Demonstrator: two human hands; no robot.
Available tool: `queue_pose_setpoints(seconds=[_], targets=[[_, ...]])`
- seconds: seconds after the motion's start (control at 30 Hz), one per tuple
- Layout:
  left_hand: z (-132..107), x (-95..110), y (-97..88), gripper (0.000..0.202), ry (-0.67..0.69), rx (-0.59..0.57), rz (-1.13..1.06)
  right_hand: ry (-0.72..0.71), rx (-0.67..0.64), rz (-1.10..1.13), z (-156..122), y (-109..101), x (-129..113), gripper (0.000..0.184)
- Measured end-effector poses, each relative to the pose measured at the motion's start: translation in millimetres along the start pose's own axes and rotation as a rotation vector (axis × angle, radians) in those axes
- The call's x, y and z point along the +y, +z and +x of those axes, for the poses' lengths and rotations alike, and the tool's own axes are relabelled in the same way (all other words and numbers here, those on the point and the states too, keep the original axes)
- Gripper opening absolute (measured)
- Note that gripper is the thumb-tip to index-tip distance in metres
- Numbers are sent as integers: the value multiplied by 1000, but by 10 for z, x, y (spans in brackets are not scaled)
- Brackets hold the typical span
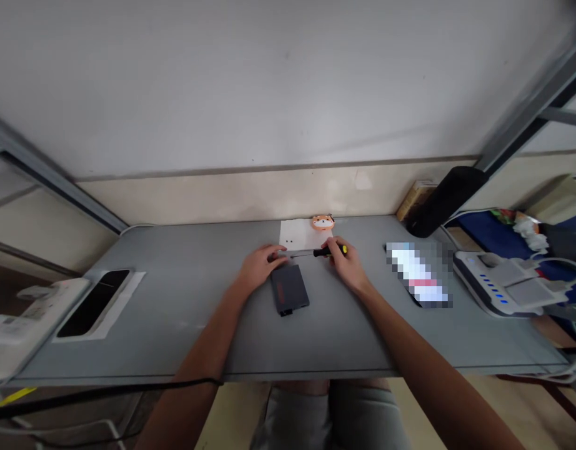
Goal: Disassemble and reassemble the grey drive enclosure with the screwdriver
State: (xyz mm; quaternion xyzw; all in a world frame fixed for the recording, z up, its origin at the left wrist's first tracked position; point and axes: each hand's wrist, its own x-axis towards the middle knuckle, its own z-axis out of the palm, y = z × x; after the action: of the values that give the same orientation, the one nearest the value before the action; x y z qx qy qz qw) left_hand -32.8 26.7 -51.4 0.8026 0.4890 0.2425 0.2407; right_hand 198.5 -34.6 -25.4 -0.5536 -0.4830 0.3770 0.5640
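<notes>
the fingers point(337, 249) of the right hand point(348, 265) pinch the handle of a screwdriver point(326, 252), its thin shaft pointing left toward the left hand point(260, 265). that hand's fingers curl close at the far edge of a flat dark box point(290, 290); whether they grip it cannot be told. the box lies mid-table point(185, 312), near a white paper point(295, 234), and looks light, stiff and smooth, best held by its side edges.

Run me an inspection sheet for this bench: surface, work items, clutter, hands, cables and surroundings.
Surface: grey table, flat.
Job's things: dark drive lying flat; screwdriver just beyond it; white sheet behind.
Clutter: phone at left; orange figurine at back; blue-lit charger at right.
Hands: left hand at drive's far corner; right hand grips screwdriver.
Cables: black cable along near-left edge.
Surroundings: pale wall; metal frame struts.
</notes>
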Motion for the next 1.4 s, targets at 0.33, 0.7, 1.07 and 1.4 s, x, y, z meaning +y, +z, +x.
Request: queue_pose_setpoints(seconds=[0.33, 0.7, 1.07, 1.4], targets=[[-49, 131, 16, 23, 59, -78, -71, 86, 9, 54, -1, 2, -63, 52], [-51, 113, -37, 24, 85, -15, -26, 176, 152, 219, 91, -37, 17, 53], [546, 134, -158, 22, 58, -46, 106, 288, 235, 370, 142, -79, 15, 53], [483, 56, -124, 32, -3, -85, 83, 320, 257, 376, 146, -82, -1, 46]])
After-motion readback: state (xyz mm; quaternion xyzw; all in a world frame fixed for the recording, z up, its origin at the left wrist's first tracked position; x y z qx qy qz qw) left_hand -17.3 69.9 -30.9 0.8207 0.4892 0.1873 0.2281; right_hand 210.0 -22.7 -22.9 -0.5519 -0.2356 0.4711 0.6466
